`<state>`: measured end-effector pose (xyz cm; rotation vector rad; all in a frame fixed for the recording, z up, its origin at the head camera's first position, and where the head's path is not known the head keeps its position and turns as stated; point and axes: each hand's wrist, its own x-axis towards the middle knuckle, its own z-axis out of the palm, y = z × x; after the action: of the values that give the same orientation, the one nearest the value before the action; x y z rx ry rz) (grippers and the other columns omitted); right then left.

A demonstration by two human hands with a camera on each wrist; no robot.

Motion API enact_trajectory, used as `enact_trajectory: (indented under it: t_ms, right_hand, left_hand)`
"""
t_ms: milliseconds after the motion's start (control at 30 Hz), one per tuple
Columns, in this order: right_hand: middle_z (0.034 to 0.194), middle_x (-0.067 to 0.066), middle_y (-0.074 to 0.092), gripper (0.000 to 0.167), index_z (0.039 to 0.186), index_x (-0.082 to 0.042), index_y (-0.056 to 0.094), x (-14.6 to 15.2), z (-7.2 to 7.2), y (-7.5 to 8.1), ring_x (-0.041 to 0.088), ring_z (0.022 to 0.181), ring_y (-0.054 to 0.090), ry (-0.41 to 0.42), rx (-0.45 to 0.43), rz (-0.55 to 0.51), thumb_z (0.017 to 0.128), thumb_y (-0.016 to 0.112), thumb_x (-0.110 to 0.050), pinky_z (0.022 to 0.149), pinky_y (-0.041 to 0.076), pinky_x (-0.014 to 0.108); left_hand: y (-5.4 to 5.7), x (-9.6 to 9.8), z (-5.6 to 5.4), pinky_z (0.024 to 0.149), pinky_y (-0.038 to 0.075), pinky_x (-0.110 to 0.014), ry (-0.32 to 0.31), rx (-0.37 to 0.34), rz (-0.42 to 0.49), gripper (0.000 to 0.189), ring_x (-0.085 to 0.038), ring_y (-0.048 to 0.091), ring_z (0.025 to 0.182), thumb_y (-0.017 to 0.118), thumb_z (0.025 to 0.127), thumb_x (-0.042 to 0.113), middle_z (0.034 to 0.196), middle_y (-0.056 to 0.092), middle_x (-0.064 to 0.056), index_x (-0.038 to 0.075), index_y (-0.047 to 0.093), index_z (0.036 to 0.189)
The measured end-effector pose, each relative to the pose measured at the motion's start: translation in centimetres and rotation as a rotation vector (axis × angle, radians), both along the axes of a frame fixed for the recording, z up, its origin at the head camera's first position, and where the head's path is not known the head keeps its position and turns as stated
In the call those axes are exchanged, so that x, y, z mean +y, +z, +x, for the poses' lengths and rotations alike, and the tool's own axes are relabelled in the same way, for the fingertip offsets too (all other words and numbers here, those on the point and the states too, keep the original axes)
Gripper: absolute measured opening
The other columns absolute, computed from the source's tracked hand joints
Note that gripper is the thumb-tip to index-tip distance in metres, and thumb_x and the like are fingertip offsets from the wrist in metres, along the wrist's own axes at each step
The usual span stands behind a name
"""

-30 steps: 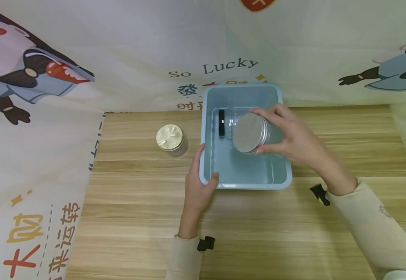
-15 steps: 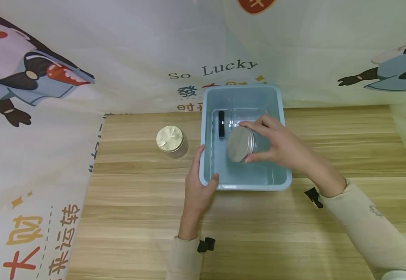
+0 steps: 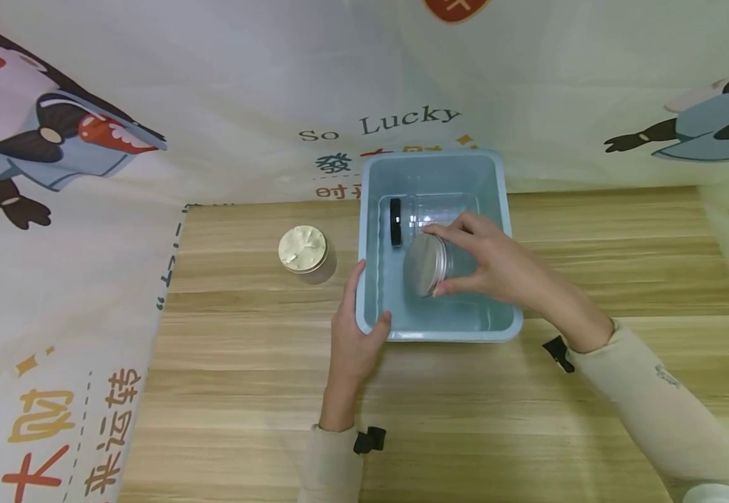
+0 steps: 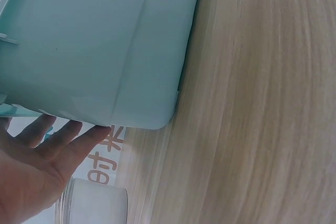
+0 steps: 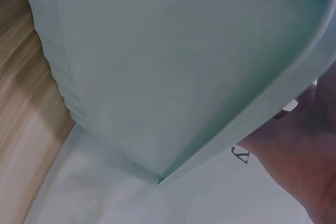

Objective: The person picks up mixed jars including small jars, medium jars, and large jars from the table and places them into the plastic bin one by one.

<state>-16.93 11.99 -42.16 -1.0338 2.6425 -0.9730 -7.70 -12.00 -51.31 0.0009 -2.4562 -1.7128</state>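
Observation:
A clear jar with a silver lid (image 3: pixel 427 265) is tilted inside the light blue plastic bin (image 3: pixel 446 335), its lid facing left. My right hand (image 3: pixel 503 265) grips this jar between thumb and fingers. Whether the jar touches the bin floor cannot be told. My left hand (image 3: pixel 353 346) holds the bin's front-left corner, thumb over the rim; in the left wrist view its fingers (image 4: pixel 79 145) touch the outer wall. A clear jar with a black lid (image 3: pixel 396 222) lies on its side in the bin. In the right wrist view the bin wall (image 5: pixel 157 77) hides the held jar.
Left of the bin, a second jar with a gold-toned lid (image 3: pixel 303 249) stands upright on the wooden table (image 3: pixel 245 391). A printed cloth (image 3: pixel 559 91) hangs behind the bin and along the sides.
My right hand has brought the silver-lidded jar left and toward me, apparently lower into the bin, and tipped it further onto its side. My left hand and the bin have stayed in place.

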Motion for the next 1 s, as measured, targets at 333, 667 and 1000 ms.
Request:
enact_trajectory:
  t_ms: [333, 667, 1000]
  right_hand:
    - [0.113, 0.006, 0.052, 0.088, 0.146, -0.010, 0.051, -0.6, -0.1, -0.9, 0.022, 0.100, 0.045, 0.039, -0.001, 0.022, 0.072, 0.086, -0.041, 0.082, 0.040, 0.037]
    - [0.111, 0.007, 0.053, 0.088, 0.145, -0.008, 0.052, -0.9, 0.1, -1.4, 0.022, 0.098, 0.046, 0.051, 0.010, 0.037, 0.071, 0.087, -0.040, 0.082, 0.039, 0.037]
    - [0.107, 0.005, 0.052, 0.088, 0.144, -0.009, 0.053, -1.0, 0.2, -1.6, 0.021, 0.093, 0.044, 0.051, 0.015, 0.052, 0.070, 0.087, -0.041, 0.078, 0.038, 0.035]
  left_hand:
    - [0.1, -0.1, 0.1, 0.089, 0.048, -0.056, -0.011, 0.043, 0.022, 0.082, -0.038, 0.058, 0.111, 0.063, 0.077, 0.016, 0.137, 0.055, -0.018, 0.024, 0.034, 0.154]
    - [0.0, -0.1, 0.1, 0.088, 0.049, -0.056, -0.014, 0.044, 0.024, 0.082, -0.038, 0.059, 0.109, 0.062, 0.077, 0.016, 0.136, 0.057, -0.017, 0.029, 0.034, 0.154]
    - [0.0, 0.0, 0.1, 0.086, 0.049, -0.058, -0.022, 0.047, 0.034, 0.081, -0.038, 0.059, 0.109, 0.062, 0.078, 0.016, 0.136, 0.056, -0.018, 0.027, 0.035, 0.153]
